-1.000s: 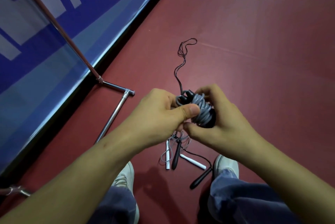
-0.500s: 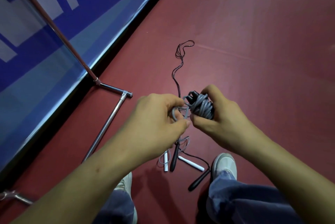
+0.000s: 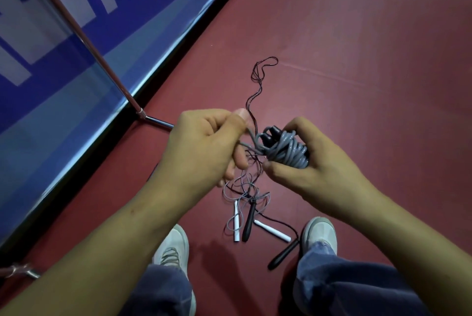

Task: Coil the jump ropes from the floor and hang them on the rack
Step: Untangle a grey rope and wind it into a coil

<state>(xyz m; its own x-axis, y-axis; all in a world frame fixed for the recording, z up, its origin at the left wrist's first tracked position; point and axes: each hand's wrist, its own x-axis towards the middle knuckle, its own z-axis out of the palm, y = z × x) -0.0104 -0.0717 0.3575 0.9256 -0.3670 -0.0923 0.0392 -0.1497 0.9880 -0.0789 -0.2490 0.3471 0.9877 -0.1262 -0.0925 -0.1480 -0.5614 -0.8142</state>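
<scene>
Nearest, two legs in jeans (image 3: 344, 290) and two pale shoes (image 3: 320, 235) are seen planted on the red floor (image 3: 357, 60). Between the shoes, two white handles (image 3: 237, 221) and two black handles (image 3: 249, 222) are laid on the floor. One of each is set side by side with its long axis running away from the person, while the other two are slanted near the right shoe. Loose cord (image 3: 224, 191) is tangled just beyond them.

Above this, a grey coil (image 3: 286, 152) is gripped by the right hand (image 3: 314, 167), with fingers and thumb curled round it. Its long axis is slanted, and black handle ends are pointed away and to the left. A grey strand (image 3: 251, 138) leading from the coil is pinched by the left hand (image 3: 204, 147).

Beyond the hands, a thin black rope (image 3: 263, 67) is stretched away across the floor and is ended in a loop. At the left, the chrome rack (image 3: 84, 37) is seen beside a blue-and-white wall (image 3: 76, 90).
</scene>
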